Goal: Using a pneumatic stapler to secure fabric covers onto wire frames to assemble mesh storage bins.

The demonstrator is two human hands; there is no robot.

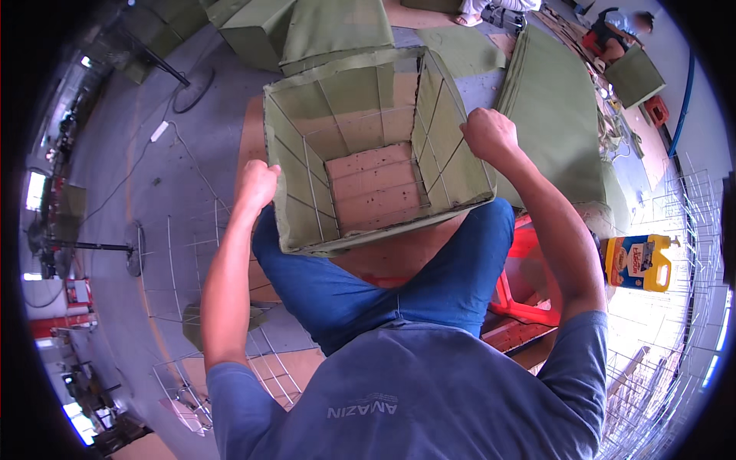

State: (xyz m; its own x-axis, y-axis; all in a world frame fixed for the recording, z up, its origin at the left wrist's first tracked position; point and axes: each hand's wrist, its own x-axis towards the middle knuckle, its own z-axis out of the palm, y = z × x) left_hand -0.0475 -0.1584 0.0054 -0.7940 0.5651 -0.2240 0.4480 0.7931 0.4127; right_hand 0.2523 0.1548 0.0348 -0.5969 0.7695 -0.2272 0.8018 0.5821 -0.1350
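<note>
Between my knees stands a square, open-topped box (297, 205) of green fabric over a wire grid frame. Its wires run along the inner walls, and brown cardboard (376, 184) shows through the bottom. On the box's left rim, my left hand (257, 184) is closed, gripping the fabric edge. My right hand (491, 134) makes a fist at the right rim, its fingers curled over the edge. What lies inside either fist is mostly hidden.
Flat green fabric sheets (556, 115) are stacked at the right, and green boxes (257, 31) stand beyond. A yellow jug (640, 263) sits near wire grids (659, 337) on the right. Under me is a red stool (525, 276). Another person (617, 34) sits at the far right.
</note>
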